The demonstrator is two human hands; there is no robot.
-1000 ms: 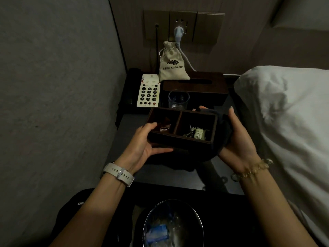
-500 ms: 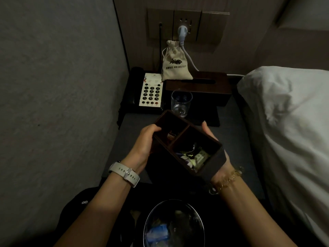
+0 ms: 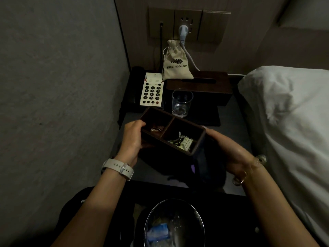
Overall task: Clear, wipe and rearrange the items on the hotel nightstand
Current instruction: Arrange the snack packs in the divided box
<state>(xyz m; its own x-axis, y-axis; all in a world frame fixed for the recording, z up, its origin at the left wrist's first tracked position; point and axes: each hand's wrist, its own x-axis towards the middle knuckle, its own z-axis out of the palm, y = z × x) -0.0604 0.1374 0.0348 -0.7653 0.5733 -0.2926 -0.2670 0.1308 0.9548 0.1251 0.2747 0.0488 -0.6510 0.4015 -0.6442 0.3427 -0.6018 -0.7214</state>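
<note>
I hold a dark wooden two-compartment box [image 3: 195, 147] above the grey nightstand [image 3: 236, 129], tilted down to the right. My left hand [image 3: 132, 139] grips its left end and my right hand [image 3: 229, 150] its right end. Tea sachets [image 3: 185, 142] lie in the right compartment and a small wrapped item [image 3: 156, 129] in the left. A dark cloth [image 3: 179, 166] lies on the nightstand under the box.
At the back stand a black phone with a white keypad [image 3: 151, 90], a clear glass [image 3: 181, 102], a wooden tissue box [image 3: 204, 86] and a beige drawstring bag [image 3: 176, 63]. A lined bin [image 3: 174, 223] sits below. The bed with its white pillow [image 3: 288, 113] is at the right; a wall is at the left.
The box swung from level to steeply tilted toward me, then back to a shallower tilt. Both hands stayed on its ends.
</note>
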